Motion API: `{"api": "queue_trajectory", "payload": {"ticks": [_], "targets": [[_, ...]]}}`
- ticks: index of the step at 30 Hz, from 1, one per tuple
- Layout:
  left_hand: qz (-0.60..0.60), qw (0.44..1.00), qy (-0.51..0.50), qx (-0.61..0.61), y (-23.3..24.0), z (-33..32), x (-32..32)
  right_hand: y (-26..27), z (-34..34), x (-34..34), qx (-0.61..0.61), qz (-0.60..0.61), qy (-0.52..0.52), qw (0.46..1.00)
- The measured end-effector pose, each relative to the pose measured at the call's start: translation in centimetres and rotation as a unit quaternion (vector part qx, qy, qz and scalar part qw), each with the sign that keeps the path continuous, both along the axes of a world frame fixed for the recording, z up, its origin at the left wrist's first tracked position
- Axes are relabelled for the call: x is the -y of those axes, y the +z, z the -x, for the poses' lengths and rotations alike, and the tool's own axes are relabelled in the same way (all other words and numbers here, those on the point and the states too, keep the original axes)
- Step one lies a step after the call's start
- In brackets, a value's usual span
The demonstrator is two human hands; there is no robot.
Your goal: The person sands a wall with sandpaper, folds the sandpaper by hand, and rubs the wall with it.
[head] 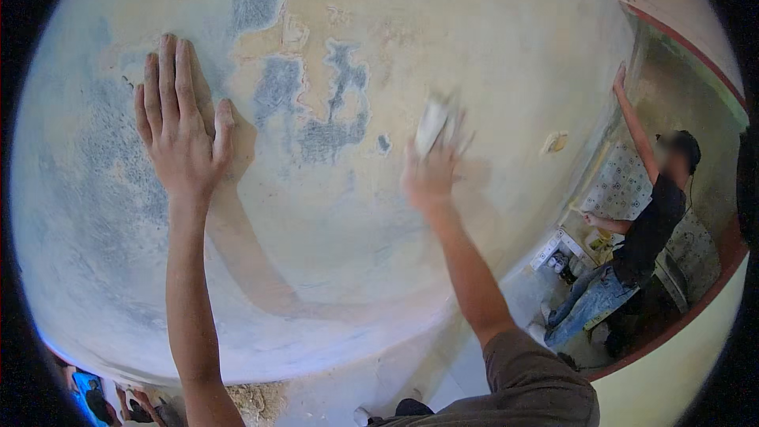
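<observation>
A plastered wall (350,237) fills most of the view, its pale paint worn through to grey in patches. My left hand (184,124) lies flat against it at the left, thumb spread and nothing held. To the right, my right hand (436,172) is blurred by motion. It grips a whitish flat piece (433,127), perhaps folded sandpaper, against the wall; the blur hides its exact kind. Between the hands are grey patches with flaked edges, among them an irregular bare patch (335,130) and a small bare spot (384,143).
A wall switch or socket (556,142) sits right of my right hand. Past the red-edged doorway, another person (655,231) in dark clothing reaches toward a wall beside patterned tiles (616,184). More people (112,406) appear at the lower left. Pale floor (379,388) shows below.
</observation>
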State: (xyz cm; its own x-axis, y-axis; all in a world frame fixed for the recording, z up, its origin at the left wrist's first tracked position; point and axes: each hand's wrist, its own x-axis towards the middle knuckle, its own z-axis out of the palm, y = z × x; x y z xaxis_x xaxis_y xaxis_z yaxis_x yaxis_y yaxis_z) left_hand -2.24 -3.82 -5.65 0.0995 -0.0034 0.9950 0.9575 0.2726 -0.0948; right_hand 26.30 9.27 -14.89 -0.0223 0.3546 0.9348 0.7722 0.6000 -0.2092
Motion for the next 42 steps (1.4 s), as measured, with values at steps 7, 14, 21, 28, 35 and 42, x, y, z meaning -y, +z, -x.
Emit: {"api": "queue_trajectory", "payload": {"ticks": [7,14,21,28,35,42], "targets": [[-0.004,1.0,-0.015,-0.008,0.0,-0.3,-0.4,-10.3,-0.3,2.4,0.039,0.139,0.01,0.99],[-0.016,1.0,-0.009,-0.02,0.0,0.0,-0.5,-9.8,0.0,3.0,0.052,0.133,0.003,0.99],[-0.008,1.0,-0.008,-0.013,0.1,-0.1,-0.3,-9.7,-0.1,3.4,0.051,0.129,0.003,0.99],[-0.01,1.0,-0.006,-0.015,0.1,-0.4,-0.4,-9.7,-0.4,3.4,0.055,0.131,-0.002,0.99],[-0.008,1.0,-0.013,-0.02,0.1,-0.3,-0.3,-9.6,-0.2,3.6,0.052,0.147,-0.003,0.988],[0.003,1.0,-0.026,-0.013,0.1,-0.4,-0.1,-9.8,-0.2,3.4,0.049,0.143,0.0,0.988]]}}
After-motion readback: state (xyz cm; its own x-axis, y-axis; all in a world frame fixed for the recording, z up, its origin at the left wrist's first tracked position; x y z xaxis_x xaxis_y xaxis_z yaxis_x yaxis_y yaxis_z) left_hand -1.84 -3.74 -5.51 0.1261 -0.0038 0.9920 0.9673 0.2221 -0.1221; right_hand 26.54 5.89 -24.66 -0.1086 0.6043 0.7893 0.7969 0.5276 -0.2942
